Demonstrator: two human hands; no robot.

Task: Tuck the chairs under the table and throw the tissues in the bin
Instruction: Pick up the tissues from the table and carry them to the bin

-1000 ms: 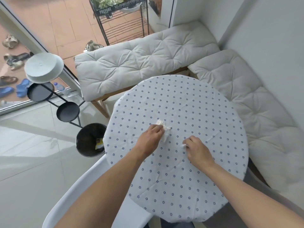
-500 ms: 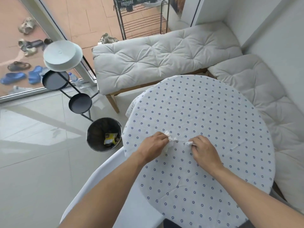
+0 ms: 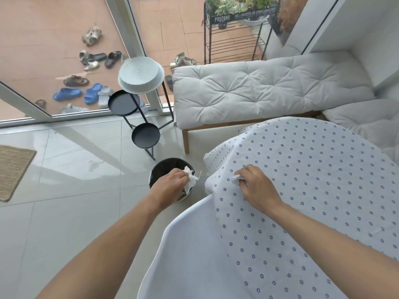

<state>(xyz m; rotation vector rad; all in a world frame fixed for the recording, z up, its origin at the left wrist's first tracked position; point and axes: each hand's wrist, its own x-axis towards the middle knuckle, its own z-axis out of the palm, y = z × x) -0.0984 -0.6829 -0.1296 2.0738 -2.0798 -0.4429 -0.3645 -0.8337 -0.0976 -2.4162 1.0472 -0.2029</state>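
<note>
My left hand (image 3: 172,182) is over the black bin (image 3: 158,169) on the floor, closed around a crumpled white tissue (image 3: 190,180) that sticks out to the right above the bin's opening. My right hand (image 3: 257,186) rests on the round table (image 3: 313,169) with its dotted white cloth, near the left edge, and grips a second small white tissue (image 3: 235,179). A white chair (image 3: 194,255) stands at the near left of the table, its back curving below my arms.
A black three-tier stand (image 3: 138,117) with a white bowl on top stands just beyond the bin. A cushioned bench (image 3: 259,93) runs along the wall behind the table. A woven mat (image 3: 13,169) lies at the left. Glass doors and shoes lie beyond.
My left hand has carried its tissue off the table leftward and now hovers over the bin. My right hand has slid toward the table's left edge. The view has swung left.
</note>
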